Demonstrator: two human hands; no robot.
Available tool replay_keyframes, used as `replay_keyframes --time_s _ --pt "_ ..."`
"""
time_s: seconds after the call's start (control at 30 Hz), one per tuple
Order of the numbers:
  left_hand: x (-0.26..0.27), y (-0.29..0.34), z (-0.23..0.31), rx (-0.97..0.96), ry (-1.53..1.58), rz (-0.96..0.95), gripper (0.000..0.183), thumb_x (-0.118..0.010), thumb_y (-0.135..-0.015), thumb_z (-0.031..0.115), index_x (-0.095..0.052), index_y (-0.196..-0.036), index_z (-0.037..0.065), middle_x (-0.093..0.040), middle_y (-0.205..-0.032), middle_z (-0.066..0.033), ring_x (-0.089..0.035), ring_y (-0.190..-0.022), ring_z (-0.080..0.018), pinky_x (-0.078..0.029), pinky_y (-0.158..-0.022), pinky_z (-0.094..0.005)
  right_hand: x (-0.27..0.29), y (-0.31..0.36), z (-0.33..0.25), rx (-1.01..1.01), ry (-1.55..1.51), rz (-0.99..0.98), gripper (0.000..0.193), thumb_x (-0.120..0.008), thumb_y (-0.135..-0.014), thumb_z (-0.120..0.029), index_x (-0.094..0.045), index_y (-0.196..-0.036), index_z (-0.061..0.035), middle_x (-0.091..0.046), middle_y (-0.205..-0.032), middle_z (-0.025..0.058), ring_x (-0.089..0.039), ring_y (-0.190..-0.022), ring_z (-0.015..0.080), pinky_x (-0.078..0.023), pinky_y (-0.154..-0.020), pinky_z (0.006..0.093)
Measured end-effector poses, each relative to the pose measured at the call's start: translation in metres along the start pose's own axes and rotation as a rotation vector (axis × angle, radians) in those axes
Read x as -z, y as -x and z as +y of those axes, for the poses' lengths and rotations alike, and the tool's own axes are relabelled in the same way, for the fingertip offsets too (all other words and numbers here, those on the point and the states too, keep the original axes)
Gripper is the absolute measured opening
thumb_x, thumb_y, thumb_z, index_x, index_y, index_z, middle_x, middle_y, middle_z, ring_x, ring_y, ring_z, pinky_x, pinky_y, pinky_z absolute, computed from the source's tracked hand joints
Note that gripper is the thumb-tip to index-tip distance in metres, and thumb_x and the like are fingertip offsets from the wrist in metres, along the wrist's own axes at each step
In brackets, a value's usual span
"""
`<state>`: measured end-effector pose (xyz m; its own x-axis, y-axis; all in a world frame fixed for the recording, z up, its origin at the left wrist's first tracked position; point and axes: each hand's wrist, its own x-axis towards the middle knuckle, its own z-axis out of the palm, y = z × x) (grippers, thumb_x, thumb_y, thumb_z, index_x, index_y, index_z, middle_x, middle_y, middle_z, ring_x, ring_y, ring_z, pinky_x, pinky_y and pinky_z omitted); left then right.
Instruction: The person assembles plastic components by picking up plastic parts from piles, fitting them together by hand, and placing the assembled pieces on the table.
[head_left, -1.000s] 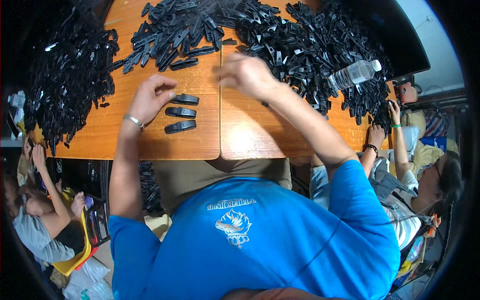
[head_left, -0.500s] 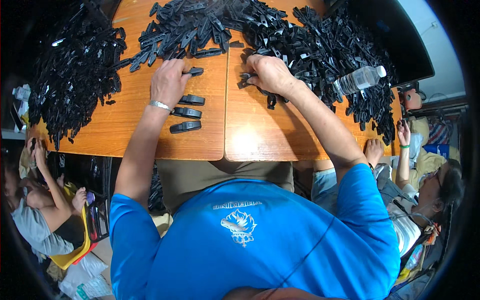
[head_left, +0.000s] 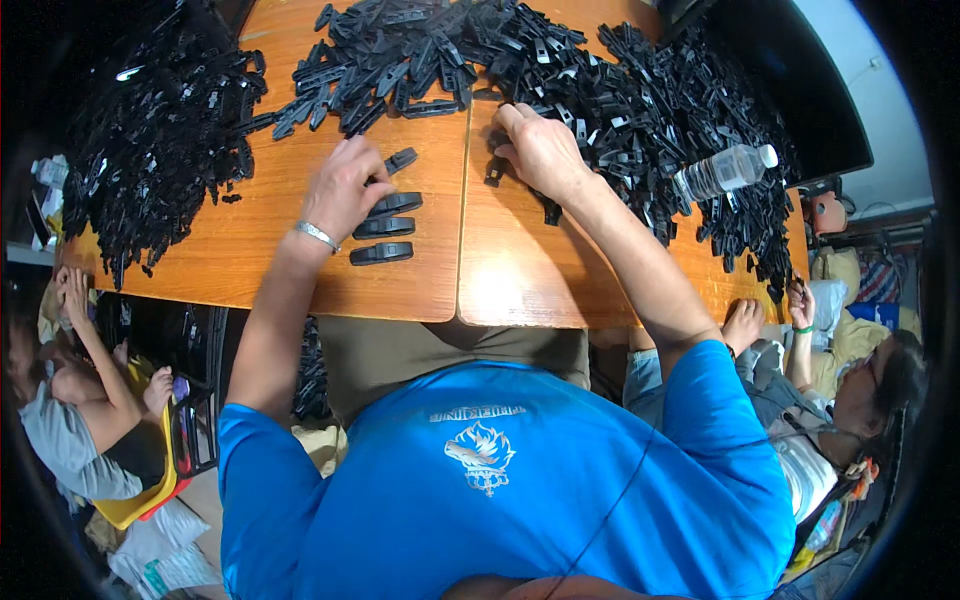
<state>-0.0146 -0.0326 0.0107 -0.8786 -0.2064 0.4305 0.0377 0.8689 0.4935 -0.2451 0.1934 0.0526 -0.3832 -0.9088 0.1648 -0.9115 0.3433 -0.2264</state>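
My left hand [head_left: 345,188], somewhat blurred, is closed over the left part of the table, with a small black plastic piece [head_left: 402,160] sticking out tilted past its fingers. Right beside its thumb lies an oblong black plastic piece [head_left: 396,203]. Two similar pieces follow in a row toward me, the nearest [head_left: 382,253] lying flat. Across the table seam, my right hand [head_left: 540,152] has thumb and forefinger curled round a dark plastic piece [head_left: 494,172] at the edge of a heap of black plastic parts [head_left: 620,130]. Its fingertips partly hide that piece.
More black parts are heaped at the far middle [head_left: 390,60] and on the left [head_left: 150,160]. A clear plastic bottle [head_left: 725,172] lies on the right heap. Behind that stands a large black bin [head_left: 800,80]. Other people sit at the table's left and right ends.
My left hand has come nearer to me, and the piece in it has moved down and tilted. At my right fingertips, the dark piece has turned. The view has shifted slightly.
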Motion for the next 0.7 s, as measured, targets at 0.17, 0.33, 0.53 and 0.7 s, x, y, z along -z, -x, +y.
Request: replay_keyframes --time_s 0.17,0.33,0.53,0.7 --pt "-0.002 0.007 -0.006 0.047 0.102 0.032 0.025 -0.087 -0.081 0.003 -0.065 -0.09 0.001 -0.068 -0.104 -0.0115 -0.066 -0.103 -0.0334 -0.054 -0.088 -0.0423 -0.01 -0.004 -0.033 0.022 -0.134 0.056 0.031 -0.085 -0.086 -0.01 -0.074 -0.115 -0.0059 -0.071 -0.109 0.015 -0.074 -0.096 0.0399 -0.061 -0.084 0.0473" --pt "-0.011 0.01 -0.013 0.161 0.025 0.091 0.022 -0.087 -0.085 0.007 -0.075 -0.102 0.002 -0.07 -0.103 -0.0103 -0.066 -0.104 -0.0314 -0.054 -0.091 -0.0414 -0.045 -0.026 -0.062 0.109 -0.258 0.086 0.031 -0.087 -0.086 -0.012 -0.078 -0.115 -0.0068 -0.071 -0.106 0.0133 -0.074 -0.093 0.0366 -0.06 -0.083 0.0458" --pt "-0.017 0.009 -0.017 0.231 0.094 0.079 0.02 -0.087 -0.084 0.01 -0.077 -0.1 0.004 -0.068 -0.103 -0.0103 -0.065 -0.107 -0.0334 -0.055 -0.092 -0.0442 -0.059 -0.038 -0.054 0.177 -0.277 0.105 0.03 -0.089 -0.082 -0.008 -0.08 -0.111 -0.0082 -0.071 -0.102 0.0106 -0.074 -0.09 0.0337 -0.06 -0.079 0.044" --pt "-0.019 0.01 -0.022 0.273 0.127 0.07 0.019 -0.087 -0.084 0.01 -0.077 -0.1 0.005 -0.068 -0.102 -0.0093 -0.066 -0.106 -0.0326 -0.055 -0.091 -0.0442 -0.058 -0.036 -0.046 0.218 -0.306 0.124 0.03 -0.089 -0.081 -0.004 -0.08 -0.109 -0.0072 -0.071 -0.101 0.0095 -0.074 -0.086 0.0319 -0.06 -0.074 0.0419"
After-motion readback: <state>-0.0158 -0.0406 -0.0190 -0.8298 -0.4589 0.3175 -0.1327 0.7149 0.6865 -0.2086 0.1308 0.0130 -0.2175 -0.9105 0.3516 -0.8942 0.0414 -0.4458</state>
